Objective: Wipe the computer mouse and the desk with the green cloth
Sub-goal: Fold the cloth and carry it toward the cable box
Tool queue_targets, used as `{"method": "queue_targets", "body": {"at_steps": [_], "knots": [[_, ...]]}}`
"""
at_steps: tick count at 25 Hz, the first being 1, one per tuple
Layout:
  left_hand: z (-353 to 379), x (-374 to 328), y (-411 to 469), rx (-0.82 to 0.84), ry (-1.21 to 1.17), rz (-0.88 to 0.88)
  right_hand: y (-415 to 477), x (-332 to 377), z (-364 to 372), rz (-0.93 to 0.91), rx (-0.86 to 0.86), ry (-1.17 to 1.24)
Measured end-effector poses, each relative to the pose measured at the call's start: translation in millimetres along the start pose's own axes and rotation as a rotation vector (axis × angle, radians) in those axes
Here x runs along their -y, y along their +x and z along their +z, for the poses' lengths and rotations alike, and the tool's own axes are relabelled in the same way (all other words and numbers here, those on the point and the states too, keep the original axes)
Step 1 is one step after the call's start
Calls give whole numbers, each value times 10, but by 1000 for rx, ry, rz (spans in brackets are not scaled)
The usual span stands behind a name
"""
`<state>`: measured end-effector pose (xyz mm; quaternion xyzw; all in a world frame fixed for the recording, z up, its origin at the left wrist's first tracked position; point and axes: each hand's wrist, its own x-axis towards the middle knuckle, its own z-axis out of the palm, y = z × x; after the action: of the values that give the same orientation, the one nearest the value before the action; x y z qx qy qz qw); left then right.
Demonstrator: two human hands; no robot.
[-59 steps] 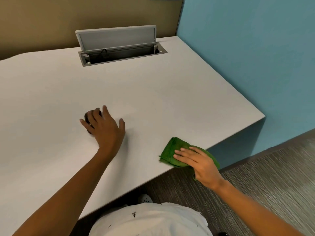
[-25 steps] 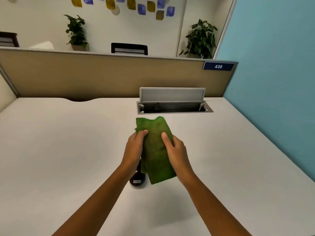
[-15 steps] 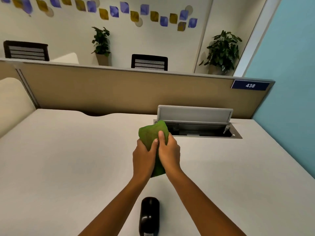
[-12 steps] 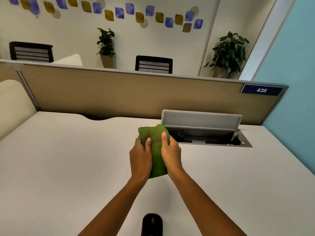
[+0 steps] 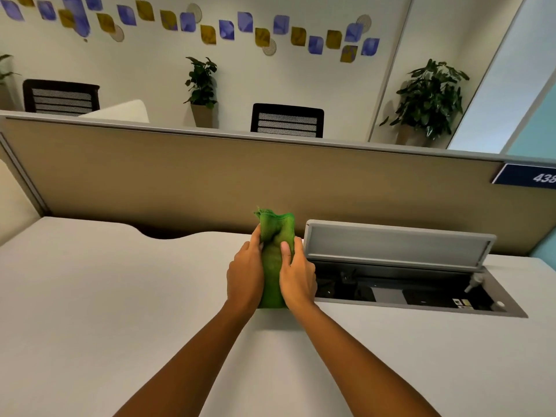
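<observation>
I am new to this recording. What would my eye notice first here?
First, the green cloth, bunched upright between the left hand and the right hand above the middle of the white desk. Next, the open cable box in the desk, just right of the hands. The mouse is not in view.

Views: one, head-worn wide-angle camera
Position: above the near edge of the surface (image 5: pixel 90 296)
Facing: forward, slightly down, toward the partition (image 5: pixel 210 176)
Nearness: close over both forearms
Far field: wall behind partition
</observation>
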<state>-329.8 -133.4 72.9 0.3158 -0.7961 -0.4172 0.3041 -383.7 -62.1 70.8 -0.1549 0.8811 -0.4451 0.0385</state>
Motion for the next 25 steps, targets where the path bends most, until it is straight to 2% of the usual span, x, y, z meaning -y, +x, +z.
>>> {"method": "queue_targets", "body": {"at_steps": [7,10,13,14,16,17,19,21,25], "knots": [[249,420,439,30,490,-88,393,-220,421,-83,-52,-443],[324,440,397,8,541,-151,455,-252,434,-148,-24,-549],[293,376,377,-21,620,-252,442,-234,424,-133,-2,-595],[263,373,376,-41,675,-234,424,-238,421,-135,-14,-616],[219,395,371,-68,743,-65,392,-260,415,-235,-83,-644],[218,415,363,-36,748,54,378,-271,412,-323,-87,-614],[244,481,311,103,772,216,358,-316,428,-473,23,-528],[259,575,271,219,818,212,345,-376,438,-521,137,-526],[256,734,276,274,883,152,368,-521,457,-515,161,-616]]}}
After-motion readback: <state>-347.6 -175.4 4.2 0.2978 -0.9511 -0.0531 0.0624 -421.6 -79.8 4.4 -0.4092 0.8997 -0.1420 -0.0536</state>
